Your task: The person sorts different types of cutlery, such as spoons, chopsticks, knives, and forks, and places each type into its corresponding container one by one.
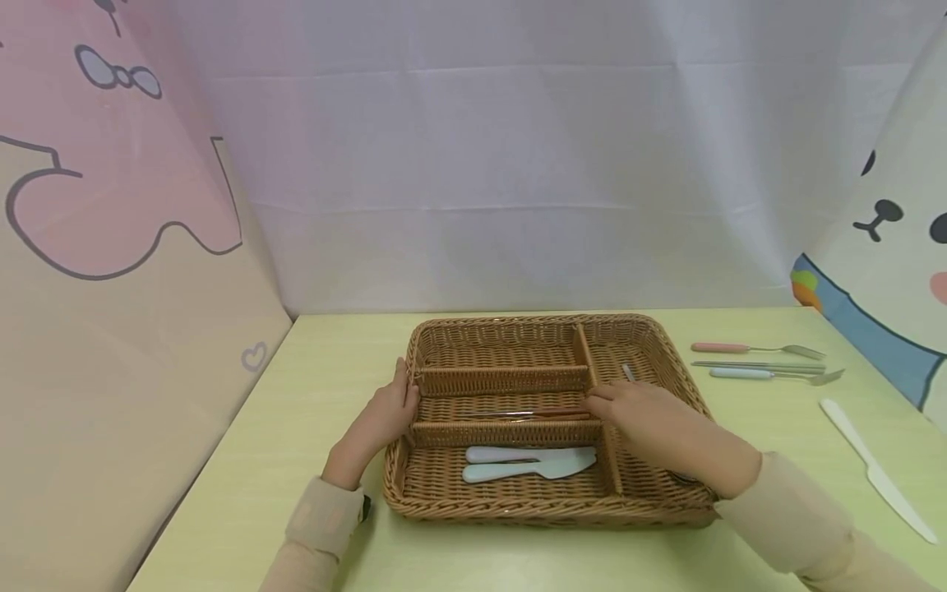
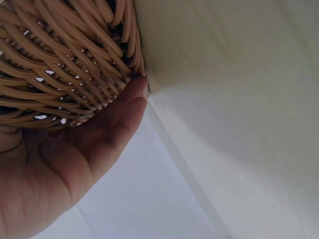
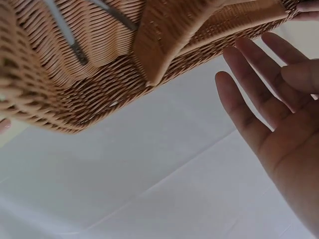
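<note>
A brown wicker basket with several compartments lies in front of me. My left hand rests against its left side, and in the left wrist view its fairly straight fingers lie along the outer weave. Over the right divider is my right hand, nearest the brown ends of a pair of chopsticks in the middle compartment. In the right wrist view this hand's fingers are spread and loosely extended, holding nothing. Two pale table knives lie in the front compartment. A thin utensil shows in the right compartment, partly hidden by the hand.
On the table, right of the basket, lie a pink-handled fork, greenish chopsticks and a pale-blue-handled fork. Nearer is a white knife. A white curtain hangs behind.
</note>
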`<state>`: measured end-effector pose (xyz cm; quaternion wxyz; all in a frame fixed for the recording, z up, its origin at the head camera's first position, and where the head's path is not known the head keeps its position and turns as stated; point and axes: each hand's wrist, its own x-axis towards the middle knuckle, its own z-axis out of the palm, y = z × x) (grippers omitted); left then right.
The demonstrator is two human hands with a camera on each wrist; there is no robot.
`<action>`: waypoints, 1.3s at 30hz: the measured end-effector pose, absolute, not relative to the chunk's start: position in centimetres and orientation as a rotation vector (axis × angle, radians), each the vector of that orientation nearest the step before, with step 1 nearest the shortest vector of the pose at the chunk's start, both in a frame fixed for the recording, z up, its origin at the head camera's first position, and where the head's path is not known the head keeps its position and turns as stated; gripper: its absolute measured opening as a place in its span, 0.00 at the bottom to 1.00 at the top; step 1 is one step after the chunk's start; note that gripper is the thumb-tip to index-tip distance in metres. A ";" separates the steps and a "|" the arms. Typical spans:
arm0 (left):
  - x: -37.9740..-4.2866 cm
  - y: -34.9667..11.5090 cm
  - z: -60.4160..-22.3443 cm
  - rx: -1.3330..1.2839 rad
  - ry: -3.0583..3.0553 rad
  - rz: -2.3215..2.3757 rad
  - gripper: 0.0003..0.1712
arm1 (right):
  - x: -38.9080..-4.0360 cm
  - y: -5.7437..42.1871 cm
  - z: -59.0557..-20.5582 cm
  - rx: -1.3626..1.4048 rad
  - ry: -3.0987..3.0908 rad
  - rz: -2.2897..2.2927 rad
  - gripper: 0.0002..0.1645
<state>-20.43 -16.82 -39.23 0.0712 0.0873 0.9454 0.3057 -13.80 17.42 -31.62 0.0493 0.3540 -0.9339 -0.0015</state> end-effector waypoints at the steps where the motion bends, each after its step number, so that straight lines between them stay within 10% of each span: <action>1: -20.4 -16.8 -39.2 0.264 2.845 0.920 0.37 | -13.9 17.8 -31.7 1.065 -2.842 -0.008 0.25; 39: -20.4 -16.9 -39.3 0.276 2.839 0.934 0.37 | -16.0 33.7 -36.9 0.410 -2.828 0.148 0.18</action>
